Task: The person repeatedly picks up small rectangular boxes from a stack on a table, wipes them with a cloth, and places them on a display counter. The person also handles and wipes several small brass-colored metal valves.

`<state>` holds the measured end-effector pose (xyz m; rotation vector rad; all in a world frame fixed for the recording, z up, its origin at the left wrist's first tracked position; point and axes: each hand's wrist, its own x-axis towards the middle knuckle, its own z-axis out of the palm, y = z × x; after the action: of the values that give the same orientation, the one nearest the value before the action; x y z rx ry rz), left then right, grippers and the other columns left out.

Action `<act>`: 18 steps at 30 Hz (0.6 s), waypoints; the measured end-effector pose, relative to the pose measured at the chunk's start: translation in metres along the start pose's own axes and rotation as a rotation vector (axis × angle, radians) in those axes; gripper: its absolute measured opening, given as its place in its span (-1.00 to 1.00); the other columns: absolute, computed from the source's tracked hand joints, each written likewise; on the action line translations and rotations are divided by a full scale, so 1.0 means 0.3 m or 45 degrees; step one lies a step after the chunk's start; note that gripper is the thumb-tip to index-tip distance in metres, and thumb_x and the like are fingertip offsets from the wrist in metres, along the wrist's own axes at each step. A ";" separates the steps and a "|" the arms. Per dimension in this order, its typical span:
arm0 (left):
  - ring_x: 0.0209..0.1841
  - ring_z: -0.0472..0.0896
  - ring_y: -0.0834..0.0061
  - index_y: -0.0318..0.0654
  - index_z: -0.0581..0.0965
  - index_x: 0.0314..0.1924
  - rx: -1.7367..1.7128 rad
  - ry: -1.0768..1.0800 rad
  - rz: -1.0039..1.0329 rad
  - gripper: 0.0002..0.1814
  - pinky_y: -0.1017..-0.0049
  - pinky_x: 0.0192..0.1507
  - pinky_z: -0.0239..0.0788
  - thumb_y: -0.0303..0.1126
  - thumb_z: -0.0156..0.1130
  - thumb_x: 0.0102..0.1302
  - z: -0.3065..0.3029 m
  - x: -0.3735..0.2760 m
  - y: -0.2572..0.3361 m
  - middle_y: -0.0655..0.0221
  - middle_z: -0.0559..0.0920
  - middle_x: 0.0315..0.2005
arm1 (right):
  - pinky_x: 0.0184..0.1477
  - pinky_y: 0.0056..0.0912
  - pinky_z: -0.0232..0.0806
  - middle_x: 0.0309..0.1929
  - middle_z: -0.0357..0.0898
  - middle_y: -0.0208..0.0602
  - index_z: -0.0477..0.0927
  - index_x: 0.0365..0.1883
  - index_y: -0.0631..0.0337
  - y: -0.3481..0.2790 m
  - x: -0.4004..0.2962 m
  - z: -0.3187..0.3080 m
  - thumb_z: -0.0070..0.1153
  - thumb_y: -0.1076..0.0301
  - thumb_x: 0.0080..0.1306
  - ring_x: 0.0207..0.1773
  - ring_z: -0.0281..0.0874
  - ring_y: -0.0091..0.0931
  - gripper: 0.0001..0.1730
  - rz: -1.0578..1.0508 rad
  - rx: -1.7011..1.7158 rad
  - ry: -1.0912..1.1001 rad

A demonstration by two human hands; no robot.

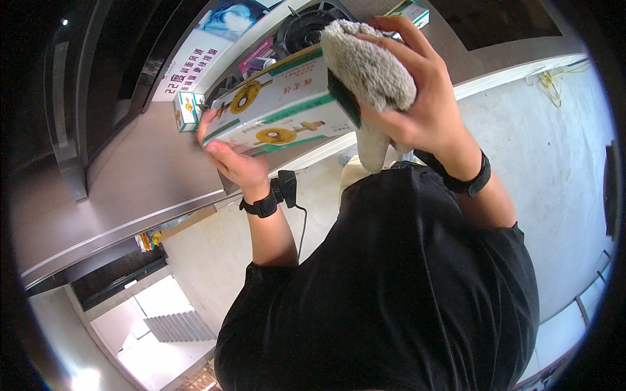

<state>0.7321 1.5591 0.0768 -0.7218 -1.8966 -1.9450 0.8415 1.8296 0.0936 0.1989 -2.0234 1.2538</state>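
Observation:
A long white and green cardboard box (288, 105), printed with pictures of brass-coloured fittings, is held tilted above a brown counter. My left hand (234, 159) grips its left end, with the thumb on the near lower corner and fingers behind. At the other end my right hand (420, 93) holds a grey fluffy cloth (367, 63) against the box's dark green end. Part of the cloth hangs down below that hand. Black straps circle both wrists, and a small black device sits on the left one.
On the brown counter (146, 156) stand a small matching box (188, 111) at left and another (413, 12) at the top. A black round burner part (313, 29) lies behind the held box. Beside it is a printed board (195, 58). A yellow cord (552, 88) lies on the floor at right.

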 end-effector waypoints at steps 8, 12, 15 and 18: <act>0.20 0.49 0.22 -0.36 0.34 0.27 0.574 0.063 0.473 -0.31 0.24 0.18 0.41 0.18 -0.23 0.59 -0.029 -0.010 0.057 0.02 0.39 0.20 | 0.14 -0.29 0.40 0.04 0.57 -0.06 0.63 0.03 0.39 0.047 -0.047 0.001 0.41 0.28 0.04 0.04 0.58 -0.25 -0.42 0.252 0.455 -0.091; 0.25 0.46 0.21 -0.31 0.17 0.46 0.349 -0.020 0.204 -0.01 0.22 0.27 0.40 0.07 0.45 0.24 0.048 -0.052 0.129 0.09 0.36 0.27 | 0.17 -0.32 0.39 0.05 0.58 -0.11 0.62 0.05 0.38 0.098 -0.061 0.037 0.42 0.28 0.08 0.07 0.57 -0.32 -0.42 0.489 0.483 0.096; 0.19 0.51 0.29 -0.34 0.02 0.55 0.418 -0.370 -0.108 0.20 0.31 0.23 0.39 -0.09 0.58 0.10 0.030 -0.061 0.155 0.13 0.43 0.15 | 0.17 -0.31 0.40 0.07 0.58 -0.09 0.63 0.05 0.38 0.123 -0.037 0.060 0.43 0.27 0.04 0.08 0.59 -0.29 -0.40 0.458 0.373 0.158; 0.22 0.51 0.33 -0.42 0.24 0.45 0.100 -0.408 -0.808 -0.04 0.32 0.27 0.36 -0.21 0.48 0.13 0.028 -0.145 0.132 0.14 0.47 0.25 | 0.16 -0.29 0.43 0.08 0.56 -0.04 0.66 0.02 0.33 0.133 0.006 0.099 0.44 0.27 -0.07 0.05 0.62 -0.20 -0.37 0.154 0.153 -0.077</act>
<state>0.7908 1.5602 0.0848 -0.4579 -2.6307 -2.1809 0.8060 1.8259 0.0587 0.1756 -2.0384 1.4626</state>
